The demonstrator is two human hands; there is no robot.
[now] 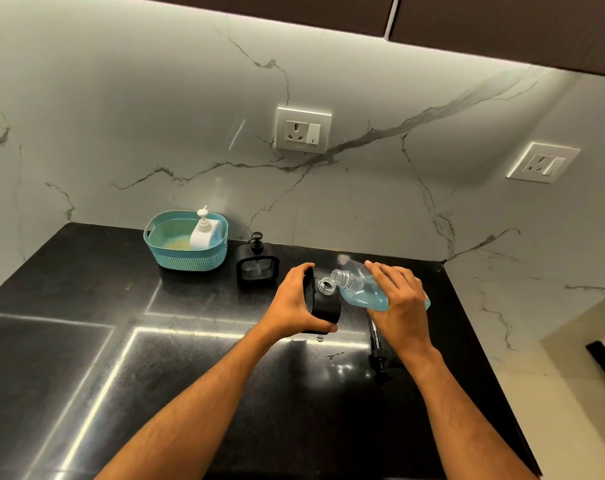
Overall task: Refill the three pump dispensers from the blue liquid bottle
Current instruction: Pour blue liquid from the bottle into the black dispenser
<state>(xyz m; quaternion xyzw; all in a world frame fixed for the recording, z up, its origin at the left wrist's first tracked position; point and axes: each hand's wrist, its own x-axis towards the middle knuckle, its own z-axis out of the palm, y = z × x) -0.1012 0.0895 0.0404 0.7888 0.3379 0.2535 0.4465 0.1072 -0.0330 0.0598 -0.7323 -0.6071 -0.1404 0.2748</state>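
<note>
My left hand [296, 299] is wrapped around the black dispenser [323, 308] with its pump off, thumb along the near side, fingers over the far edge, holding it on the dark stone surface [190, 375]. Its clear threaded neck [326, 285] stands open. My right hand [396, 299] grips the blue liquid bottle [361, 289] from above, tipped down to the left so its uncapped mouth [339, 276] sits just over the dispenser's neck. The blue liquid lies pooled in the lower side of the bottle; I cannot tell whether any is running out yet.

The removed black pump head [379, 358], with its tube, lies on the surface just beside my right wrist. Further back stands a second black pump dispenser [257, 263], pump fitted. Left of it is a teal basket [186, 252] against the marble wall, holding a white pump dispenser [202, 233]. A wall socket [303, 129] sits above, another [542, 162] to the right.
</note>
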